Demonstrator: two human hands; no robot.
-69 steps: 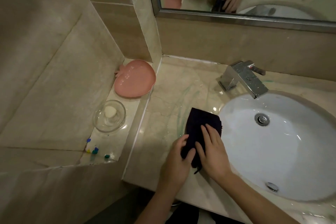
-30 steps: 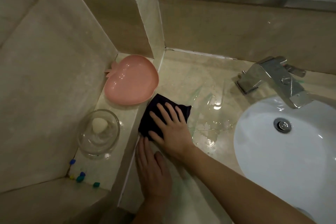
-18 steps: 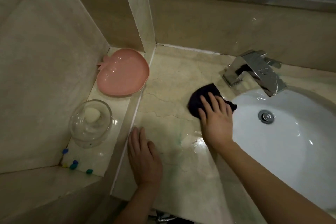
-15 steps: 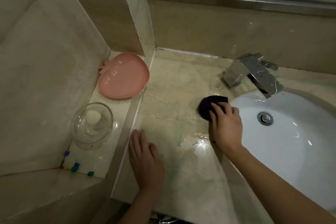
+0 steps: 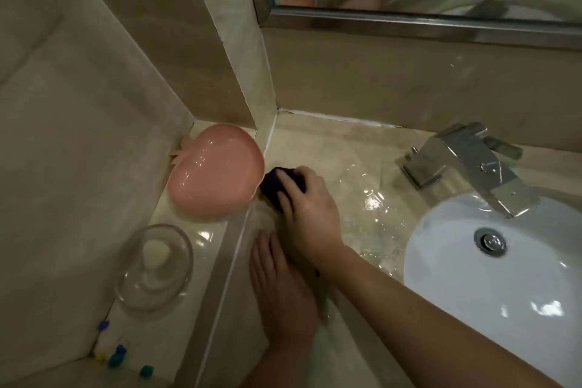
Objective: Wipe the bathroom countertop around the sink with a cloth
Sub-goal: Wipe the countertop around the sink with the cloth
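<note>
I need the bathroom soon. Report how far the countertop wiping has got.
Nothing looks finished. In hand: the right hand presses the dark cloth beside the pink dish; the left hand rests flat. Left: water film shines on the countertop between cloth and sink.

Polished beige stone countertop – wet, v. glossy, veined. Dark cloth, soft, matt. White glazed ceramic sink, shiny. Chrome metal faucet, mirror-bright. Pink plastic dish, smooth, glossy. Clear glass bowl – smooth. Brushed metal mirror frame.
</note>
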